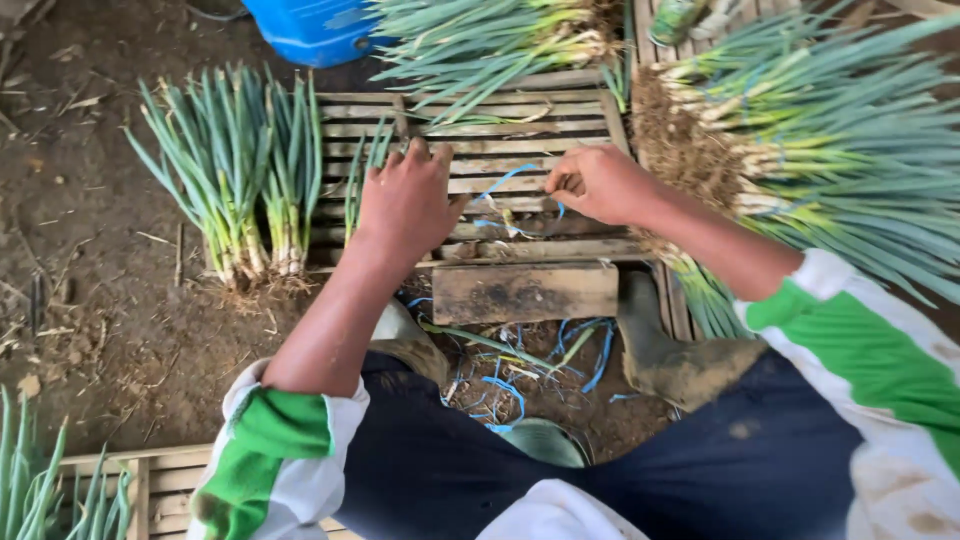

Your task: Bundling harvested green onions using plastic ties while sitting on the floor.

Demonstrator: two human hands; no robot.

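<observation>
My left hand [408,197] rests palm down on a slatted wooden pallet [520,130], fingers spread over a small bunch of green onions [358,180]. My right hand [597,184] is closed, pinching a thin blue plastic strip [503,182] that loops across the slats between the two hands. A tied bundle of green onions [240,170] lies at the pallet's left edge, roots toward me.
A large heap of green onions [830,140] lies to the right and another [480,40] at the top. A blue container [315,28] stands at the back. Loose blue strips [520,370] litter the dirt between my muddy rubber boots [680,360]. A wooden block [525,292] sits in front.
</observation>
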